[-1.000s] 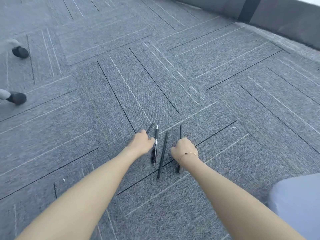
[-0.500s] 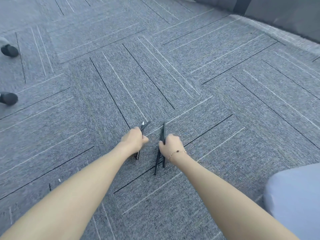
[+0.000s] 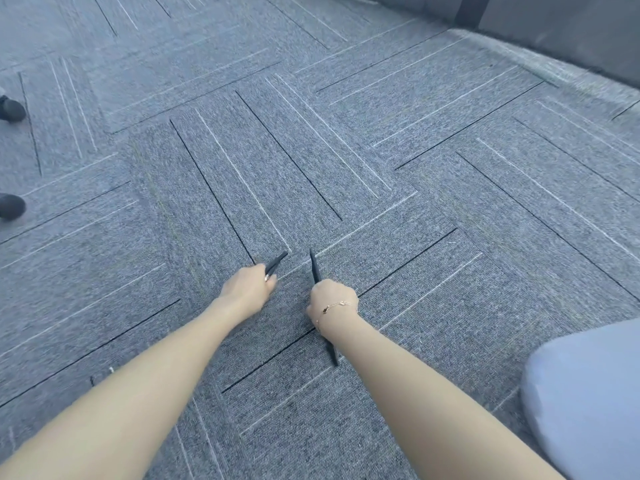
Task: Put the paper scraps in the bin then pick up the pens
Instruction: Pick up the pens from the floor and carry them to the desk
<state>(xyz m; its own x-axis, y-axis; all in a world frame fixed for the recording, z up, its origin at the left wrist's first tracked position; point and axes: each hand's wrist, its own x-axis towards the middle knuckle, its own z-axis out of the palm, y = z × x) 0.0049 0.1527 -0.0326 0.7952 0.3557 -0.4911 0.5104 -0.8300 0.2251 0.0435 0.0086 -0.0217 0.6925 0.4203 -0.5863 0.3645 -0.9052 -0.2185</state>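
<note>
Pens are off the floor now. A second ago four lay side by side on the carpet [image 3: 381,202] between the hands, with the left hand [image 3: 247,289] and right hand [image 3: 332,299] only resting on the outer ones. Half a second ago they are gathered into two bunches, one per hand.

Left grip: fingers curled round its pens [image 3: 276,263], dark tips poking out on the far side of the fist (count not readable, motion blur; earlier frames suggest two). Right grip: fist closed round its pens [image 3: 314,268], one end sticking out far of the knuckles, the other end showing near the wrist, beside the forearm. A thin bracelet [image 3: 334,306] sits on that wrist.

No loose pen visible on the carpet between the hands. No paper scraps and no bin in view, so the scrap step is probably already done (judgement only). The pen pickup looks essentially complete; what remains is likely lifting clear and perhaps merging both bunches into one hand.

Far left: two dark shoes [image 3: 12,206] at the frame edge. Near right: a grey-blue knee [image 3: 588,393].
</note>
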